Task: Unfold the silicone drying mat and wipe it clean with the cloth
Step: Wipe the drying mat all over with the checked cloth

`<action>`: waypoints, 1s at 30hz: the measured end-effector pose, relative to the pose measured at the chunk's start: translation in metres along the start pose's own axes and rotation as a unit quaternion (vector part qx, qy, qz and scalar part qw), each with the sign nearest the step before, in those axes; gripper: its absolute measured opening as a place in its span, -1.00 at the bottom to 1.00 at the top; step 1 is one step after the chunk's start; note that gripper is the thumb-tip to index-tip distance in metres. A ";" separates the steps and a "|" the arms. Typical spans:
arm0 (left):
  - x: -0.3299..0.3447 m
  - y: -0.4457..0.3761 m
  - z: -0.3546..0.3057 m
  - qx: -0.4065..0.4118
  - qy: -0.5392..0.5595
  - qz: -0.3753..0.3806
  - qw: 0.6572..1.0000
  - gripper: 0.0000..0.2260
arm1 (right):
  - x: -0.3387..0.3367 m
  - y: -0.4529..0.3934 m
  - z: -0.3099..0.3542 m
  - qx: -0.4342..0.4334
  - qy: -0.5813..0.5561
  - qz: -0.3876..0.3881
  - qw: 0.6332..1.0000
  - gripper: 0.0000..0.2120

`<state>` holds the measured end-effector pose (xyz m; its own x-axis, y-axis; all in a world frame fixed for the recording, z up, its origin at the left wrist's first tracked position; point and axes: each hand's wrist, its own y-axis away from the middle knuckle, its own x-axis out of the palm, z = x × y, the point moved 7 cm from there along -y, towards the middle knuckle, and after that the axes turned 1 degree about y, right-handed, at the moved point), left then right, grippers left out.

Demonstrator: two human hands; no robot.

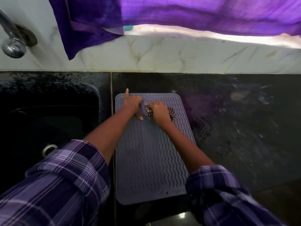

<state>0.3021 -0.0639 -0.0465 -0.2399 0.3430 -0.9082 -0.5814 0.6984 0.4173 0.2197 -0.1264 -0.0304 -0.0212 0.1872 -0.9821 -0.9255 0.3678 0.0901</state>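
Two hands worked near the far end of the mat (pixel 151 154): the right hand (pixel 160 111) was closed around a bunched checked cloth (pixel 171 114), pressing it to the ribbed surface, while the left hand (pixel 132 104) lay beside it on the mat, forefinger stretched out, thumb down, the other fingers curled and holding nothing. That grey wavy-ridged mat lay unfolded flat on the dark table (pixel 236 119), just right of a black sink (pixel 45 121). Behind ran a pale marble ledge (pixel 179 54), a purple towel (pixel 88 22) hanging over it, a tap (pixel 12 44) at far left
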 end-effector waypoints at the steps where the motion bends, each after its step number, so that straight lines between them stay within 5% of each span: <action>1: 0.000 0.000 0.000 0.001 0.000 -0.004 1.000 -0.20 | 0.006 0.007 0.001 -0.008 0.016 -0.001 1.000 -0.70; 7: -0.005 0.006 0.000 0.011 -0.006 -0.011 1.000 -0.24 | 0.028 0.100 -0.001 -0.062 -0.038 0.010 0.997 -0.67; 12: -0.007 0.025 -0.009 0.028 0.002 -0.037 0.999 -0.37 | 0.010 0.106 0.000 -0.063 -0.066 0.103 0.990 -0.80; 16: 0.008 0.061 -0.021 0.059 0.089 -0.095 0.990 -0.72 | -0.021 0.065 -0.009 0.019 -0.119 -0.013 0.993 -0.85; 18: 0.023 0.083 -0.034 0.068 0.095 -0.054 0.992 -0.62 | -0.010 0.059 -0.001 0.014 -0.047 0.000 0.999 -0.77; 22: 0.053 0.115 -0.055 0.050 0.033 0.004 0.998 -0.07 | 0.011 0.063 0.004 -0.011 0.035 0.020 0.999 -0.67; 30: 0.048 0.119 -0.056 0.010 0.031 0.002 0.999 -0.17 | 0.031 0.187 -0.003 -0.078 -0.005 0.081 0.994 -0.65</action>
<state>0.1776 0.0000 -0.0429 -0.2907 0.3058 -0.9066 -0.5652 0.7096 0.4206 0.0448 -0.0547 -0.0447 -0.1713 0.2421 -0.9550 -0.9576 0.1871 0.2192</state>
